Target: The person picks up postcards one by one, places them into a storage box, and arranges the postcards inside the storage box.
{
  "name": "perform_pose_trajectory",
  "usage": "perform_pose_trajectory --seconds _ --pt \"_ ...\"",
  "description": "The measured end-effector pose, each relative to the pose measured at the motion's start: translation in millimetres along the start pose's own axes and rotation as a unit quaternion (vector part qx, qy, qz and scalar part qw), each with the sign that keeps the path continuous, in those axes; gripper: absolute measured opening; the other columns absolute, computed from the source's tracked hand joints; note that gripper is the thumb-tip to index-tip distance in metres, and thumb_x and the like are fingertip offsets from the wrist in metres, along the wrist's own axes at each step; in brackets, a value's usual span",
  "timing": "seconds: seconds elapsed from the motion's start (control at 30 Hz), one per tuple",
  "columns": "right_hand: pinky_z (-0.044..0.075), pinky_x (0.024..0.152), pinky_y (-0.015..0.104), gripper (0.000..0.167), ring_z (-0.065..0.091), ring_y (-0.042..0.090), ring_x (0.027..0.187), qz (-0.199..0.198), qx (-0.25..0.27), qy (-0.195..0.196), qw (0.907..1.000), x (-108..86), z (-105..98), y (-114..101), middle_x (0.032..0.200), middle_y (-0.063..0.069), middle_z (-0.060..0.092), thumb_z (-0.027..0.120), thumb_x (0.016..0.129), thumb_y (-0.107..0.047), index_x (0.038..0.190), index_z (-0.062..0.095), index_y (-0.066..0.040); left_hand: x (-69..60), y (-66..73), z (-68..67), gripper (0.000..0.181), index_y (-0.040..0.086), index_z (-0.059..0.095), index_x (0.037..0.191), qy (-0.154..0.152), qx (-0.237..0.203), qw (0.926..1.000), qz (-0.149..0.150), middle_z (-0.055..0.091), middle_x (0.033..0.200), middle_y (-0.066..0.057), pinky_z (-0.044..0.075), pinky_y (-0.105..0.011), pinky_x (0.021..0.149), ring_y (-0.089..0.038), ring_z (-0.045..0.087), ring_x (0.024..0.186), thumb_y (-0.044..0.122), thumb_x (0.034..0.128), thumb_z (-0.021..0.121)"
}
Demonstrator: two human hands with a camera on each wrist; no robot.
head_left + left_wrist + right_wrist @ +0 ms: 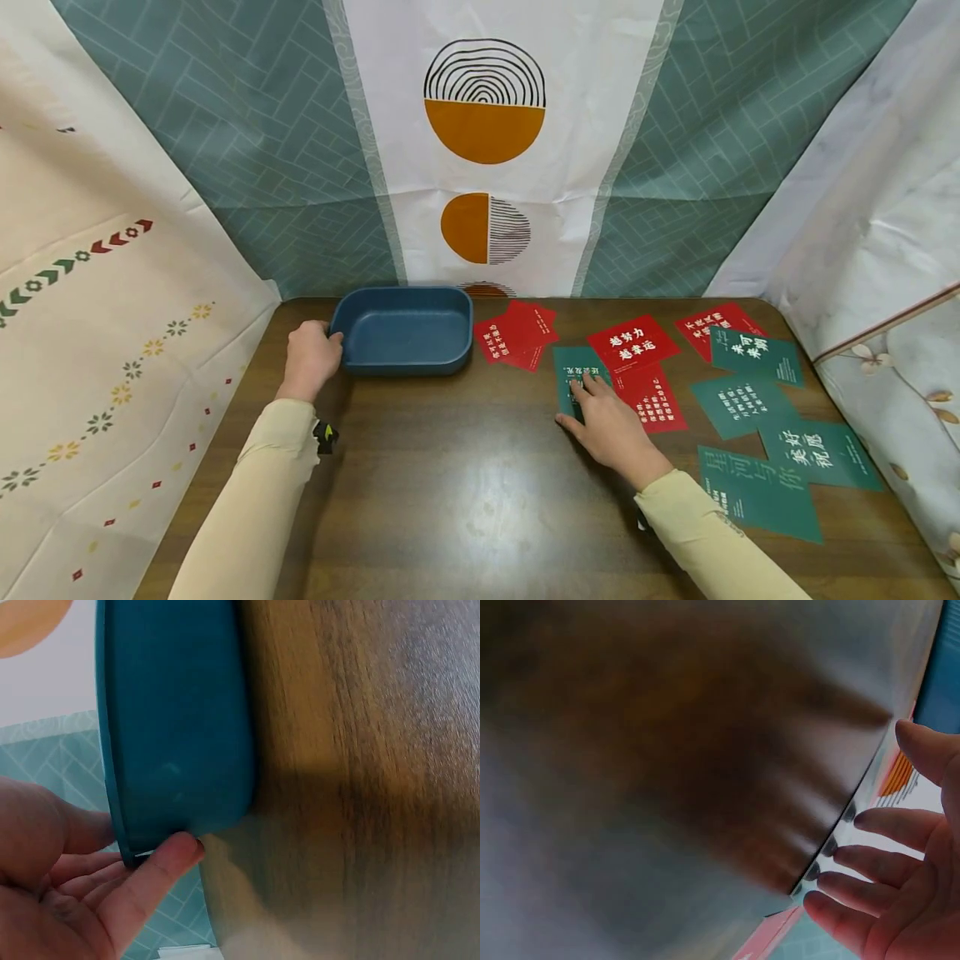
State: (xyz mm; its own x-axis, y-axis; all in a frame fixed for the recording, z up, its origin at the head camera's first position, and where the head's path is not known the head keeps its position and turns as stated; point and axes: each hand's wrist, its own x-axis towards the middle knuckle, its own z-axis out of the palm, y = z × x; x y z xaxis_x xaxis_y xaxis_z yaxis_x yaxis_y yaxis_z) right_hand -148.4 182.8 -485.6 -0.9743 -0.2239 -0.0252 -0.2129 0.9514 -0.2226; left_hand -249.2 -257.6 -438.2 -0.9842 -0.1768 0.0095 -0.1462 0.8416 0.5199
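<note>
A blue rectangular tray (405, 337) sits at the back left of the table. My left hand (309, 360) grips its left end. In the left wrist view, the thumb and fingers of that hand (82, 889) pinch the tray's rim (112, 787) at the corner. My right hand (611, 429) lies over a green card (567, 364) with white writing, covering its lower right part. Seen from the right wrist, the fingers of this hand (907, 877) are spread and nearly straight, tips close to the card; whether they touch it I cannot tell.
Overlapping red cards (517, 330) lie just right of the tray. Beside my right hand are two more red cards (633, 342). Several green cards (746, 404) and a red card (712, 321) spread along the right side. Patterned cloth (487, 125) hangs behind the wooden table (442, 483).
</note>
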Motion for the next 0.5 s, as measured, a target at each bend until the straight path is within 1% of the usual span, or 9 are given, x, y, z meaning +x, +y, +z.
perform_pose_trajectory --seconds 0.17,0.27,0.4,0.5 --pt "0.042 0.099 0.051 0.071 0.039 0.040 0.133 -0.001 0.006 0.006 1.0000 -2.4 3.2 1.0 0.143 0.021 0.042 0.065 0.082 -0.048 0.136 0.048 -0.004 0.8 -2.5 -0.6 0.035 -0.006 0.059 0.119 0.014 0.003 0.9999 0.003 0.061 0.115 -0.030 0.050 -0.054 0.080 -0.047 0.058 0.102 0.009 0.0902 0.047" --pt "0.044 0.096 0.051 0.067 0.044 0.038 0.129 0.004 0.015 0.015 0.9998 -1.7 2.6 -0.5 0.140 0.019 0.047 0.066 0.081 -0.047 0.132 0.053 -0.005 0.5 -2.7 -1.7 0.035 -0.005 0.061 0.118 0.019 0.004 0.9998 0.005 0.062 0.114 -0.029 0.050 -0.054 0.079 -0.046 0.059 0.101 0.007 0.0881 0.046" --pt "0.049 0.091 0.049 0.055 0.054 0.037 0.119 0.003 0.018 0.035 0.9992 -0.5 2.3 -3.1 0.130 0.018 0.056 0.069 0.080 -0.043 0.121 0.063 -0.006 0.2 -2.5 -1.3 0.035 -0.004 0.063 0.115 0.021 0.000 0.9998 0.003 0.063 0.112 -0.028 0.050 -0.053 0.077 -0.044 0.060 0.096 0.007 0.0863 0.046" --pt "0.053 0.084 0.046 0.045 0.062 0.031 0.106 -0.002 0.020 0.053 0.9984 0.3 2.8 -4.8 0.117 0.014 0.065 0.071 0.079 -0.040 0.109 0.069 -0.007 0.6 -2.1 -0.5 0.036 -0.004 0.064 0.115 0.022 -0.001 0.9997 0.005 0.064 0.111 -0.028 0.050 -0.052 0.077 -0.043 0.061 0.095 0.007 0.0856 0.045"
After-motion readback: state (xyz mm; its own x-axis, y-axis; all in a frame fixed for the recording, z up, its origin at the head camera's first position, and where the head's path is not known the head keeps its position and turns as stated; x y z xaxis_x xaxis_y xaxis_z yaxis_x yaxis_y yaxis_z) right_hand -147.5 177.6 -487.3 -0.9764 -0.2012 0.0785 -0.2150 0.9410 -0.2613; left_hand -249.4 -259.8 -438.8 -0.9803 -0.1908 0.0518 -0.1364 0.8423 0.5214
